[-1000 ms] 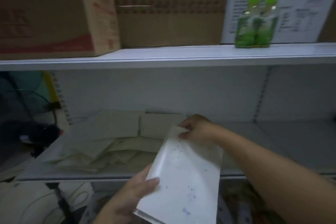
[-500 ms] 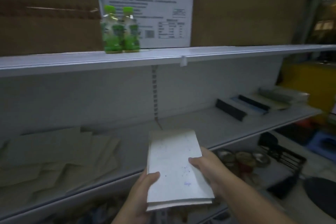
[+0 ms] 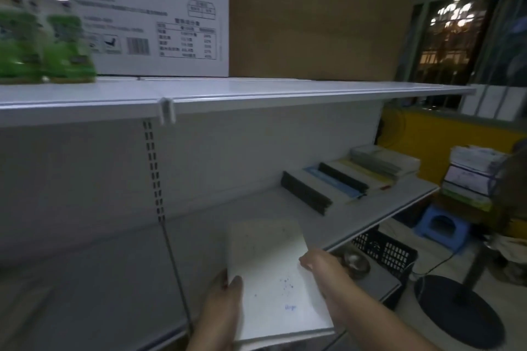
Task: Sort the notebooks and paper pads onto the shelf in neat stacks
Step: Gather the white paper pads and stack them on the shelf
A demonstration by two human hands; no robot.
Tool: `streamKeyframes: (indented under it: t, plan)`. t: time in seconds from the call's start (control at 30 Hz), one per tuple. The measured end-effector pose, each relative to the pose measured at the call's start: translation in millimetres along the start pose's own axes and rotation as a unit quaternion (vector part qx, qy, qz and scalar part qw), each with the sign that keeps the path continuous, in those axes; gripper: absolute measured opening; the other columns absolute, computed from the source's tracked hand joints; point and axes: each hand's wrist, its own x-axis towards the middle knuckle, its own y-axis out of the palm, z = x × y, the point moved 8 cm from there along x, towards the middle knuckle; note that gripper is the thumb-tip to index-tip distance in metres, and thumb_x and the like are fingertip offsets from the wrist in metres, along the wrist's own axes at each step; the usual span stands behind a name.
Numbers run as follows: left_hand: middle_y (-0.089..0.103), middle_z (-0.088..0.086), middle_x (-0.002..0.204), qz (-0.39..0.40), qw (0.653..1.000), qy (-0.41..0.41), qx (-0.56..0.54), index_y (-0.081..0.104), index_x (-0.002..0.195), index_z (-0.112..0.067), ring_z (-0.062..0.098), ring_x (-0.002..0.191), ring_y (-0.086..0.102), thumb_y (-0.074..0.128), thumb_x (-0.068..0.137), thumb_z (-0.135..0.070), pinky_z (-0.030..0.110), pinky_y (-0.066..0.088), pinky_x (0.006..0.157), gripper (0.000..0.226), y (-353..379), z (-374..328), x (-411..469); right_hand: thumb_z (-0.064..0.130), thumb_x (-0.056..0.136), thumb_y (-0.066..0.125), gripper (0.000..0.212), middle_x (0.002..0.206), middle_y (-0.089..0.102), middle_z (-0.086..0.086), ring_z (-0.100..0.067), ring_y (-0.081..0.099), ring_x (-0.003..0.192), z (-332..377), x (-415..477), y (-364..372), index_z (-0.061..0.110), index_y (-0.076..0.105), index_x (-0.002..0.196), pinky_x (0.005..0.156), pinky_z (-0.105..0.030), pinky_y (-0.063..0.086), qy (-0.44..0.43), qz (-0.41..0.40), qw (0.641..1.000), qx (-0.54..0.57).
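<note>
Forward over the front edge of the lower shelf (image 3: 285,202) goes the white paper pad (image 3: 273,273). The left hand (image 3: 225,302) grips its left edge, thumb on top, and the right hand (image 3: 322,265) pinches its right edge. Notebooks (image 3: 342,179) lie in a row at the shelf's right end.

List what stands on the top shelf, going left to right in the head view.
green bottles → white printed box → brown box

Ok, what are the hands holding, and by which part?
A white pad, in both hands: the left hand grips its left edge, thumb on top; the right hand holds its right edge.
</note>
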Motion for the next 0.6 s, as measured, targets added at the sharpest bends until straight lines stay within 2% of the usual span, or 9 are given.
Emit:
streamKeyframes:
  t: [0.1,0.17,0.23,0.33,0.37,0.43,0.47,0.53,0.6]
  plan:
    - [0.065,0.011,0.101,-0.014,1.000,0.003,-0.005,0.061,0.102,-0.014,0.010,0.071,0.057,0.048,0.094,-0.002,0.015,0.043,0.055,0.020,20.2,-4.7,41.0,-0.003,0.089,0.040,0.026,0.092,0.062,-0.017,-0.033,0.060,0.088,17.2,45.3,-13.1,0.004,0.062,0.101,0.073,-0.033,0.046,0.006,-0.018,1.000,-0.011]
    - [0.065,0.012,0.112,0.002,1.000,-0.001,0.013,0.062,0.116,-0.011,0.022,0.089,0.062,0.047,0.095,-0.007,0.021,0.042,0.066,0.026,38.4,-5.2,67.7,-0.009,0.085,0.042,0.036,0.099,0.068,-0.015,-0.031,0.065,0.092,31.3,75.3,-21.5,0.005,0.065,0.109,0.073,-0.030,0.052,-0.025,-0.035,0.998,-0.045]
    - [0.063,0.013,0.120,0.015,0.999,0.000,0.034,0.059,0.124,-0.006,0.024,0.103,0.060,0.049,0.095,-0.008,0.022,0.038,0.077,0.030,49.7,-9.5,90.9,-0.010,0.085,0.042,0.038,0.099,0.069,-0.011,-0.024,0.066,0.087,43.0,100.8,-25.8,0.004,0.066,0.111,0.068,-0.026,0.055,-0.029,-0.037,0.994,-0.094]
    - [0.068,0.012,0.107,0.051,0.998,0.000,0.036,0.060,0.119,-0.006,0.013,0.080,0.061,0.065,0.085,-0.006,0.016,0.048,0.064,0.035,68.1,-11.8,116.5,-0.004,0.090,0.036,0.036,0.089,0.065,0.000,-0.011,0.060,0.074,57.1,135.8,-34.5,0.008,0.067,0.105,0.059,-0.016,0.049,-0.030,-0.032,0.985,-0.166]
    - [0.068,0.011,0.111,0.064,0.996,-0.004,0.059,0.058,0.120,-0.009,0.009,0.081,0.062,0.075,0.076,-0.013,0.015,0.051,0.065,0.047,74.9,-8.9,121.8,-0.004,0.090,0.036,0.036,0.086,0.063,0.002,-0.010,0.059,0.072,61.1,146.7,-37.0,0.011,0.066,0.102,0.057,-0.015,0.048,-0.040,-0.022,0.983,-0.177]
    - [0.056,0.009,0.134,0.091,0.988,-0.014,0.122,0.041,0.141,-0.016,0.017,0.108,0.060,0.087,0.044,-0.048,0.030,0.052,0.089,0.112,90.0,-1.5,134.4,-0.005,0.091,0.036,0.036,0.087,0.066,-0.002,-0.017,0.063,0.074,63.9,170.0,-40.3,0.012,0.066,0.098,0.060,-0.021,0.053,-0.048,-0.007,0.982,-0.182]
    - [0.045,0.006,0.145,0.115,0.978,-0.009,0.174,0.022,0.151,-0.018,0.021,0.124,0.051,0.080,0.029,-0.063,0.033,0.044,0.102,0.142,97.2,-1.0,138.3,-0.005,0.091,0.036,0.036,0.091,0.066,-0.006,-0.022,0.063,0.076,65.4,180.9,-41.4,0.011,0.066,0.103,0.061,-0.023,0.053,-0.050,-0.004,0.981,-0.187]
    - [0.021,0.007,0.156,0.158,0.929,0.003,0.335,-0.012,0.151,-0.019,0.024,0.140,0.029,0.069,0.030,-0.070,0.027,0.028,0.112,0.154,107.7,-6.6,135.6,-0.003,0.090,0.039,0.033,0.099,0.063,-0.016,-0.032,0.062,0.089,63.2,202.8,-44.3,0.000,0.060,0.116,0.067,-0.029,0.051,-0.038,-0.016,0.973,-0.229]
    - [0.006,0.010,0.158,0.154,0.892,0.037,0.424,-0.024,0.146,-0.018,0.027,0.143,0.019,0.074,0.053,-0.063,0.027,0.021,0.112,0.142,113.0,-2.8,135.1,-0.004,0.090,0.040,0.026,0.100,0.061,-0.022,-0.043,0.057,0.107,63.7,221.8,-40.5,-0.008,0.057,0.109,0.070,-0.033,0.049,-0.047,0.005,0.963,-0.266]
